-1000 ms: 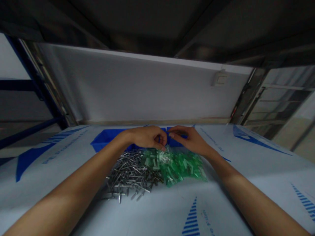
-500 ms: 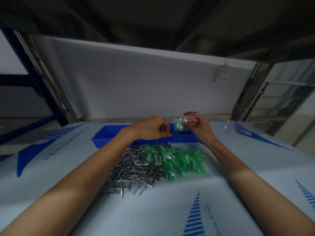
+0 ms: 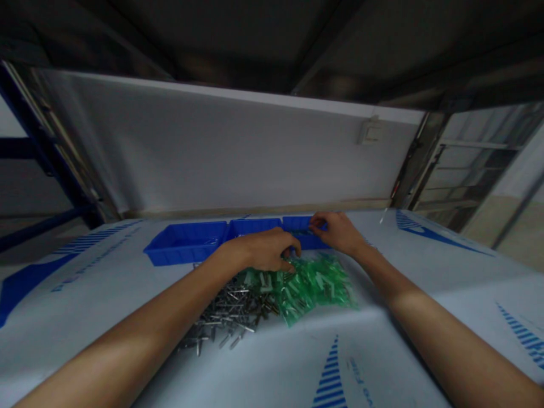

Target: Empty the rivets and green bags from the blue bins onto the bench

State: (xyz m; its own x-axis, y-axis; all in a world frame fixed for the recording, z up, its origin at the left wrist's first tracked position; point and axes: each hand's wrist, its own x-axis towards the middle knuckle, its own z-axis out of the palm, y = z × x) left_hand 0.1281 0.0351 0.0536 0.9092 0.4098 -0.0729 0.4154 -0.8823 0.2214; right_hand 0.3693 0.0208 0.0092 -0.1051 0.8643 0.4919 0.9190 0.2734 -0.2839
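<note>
Three blue bins stand in a row: a left bin, a middle bin and a right bin. In front of them lie a heap of silvery metal pins and a pile of green plastic bags with small parts inside. My left hand is over the near edge of the green pile, thumb and fingers apart, holding nothing visible. My right hand rests at the right bin, its fingers curled together at the rim; anything between them is too small to make out.
A dark shelf hangs low overhead. Behind the film-covered table is a pale wall with a switch. Metal posts rise at both sides, and a blue frame stands at the left.
The clear bag by my right hand is no longer visible there, and that hand has lowered to the bin. My left hand has opened and come down to the green bags. The view has shifted slightly.
</note>
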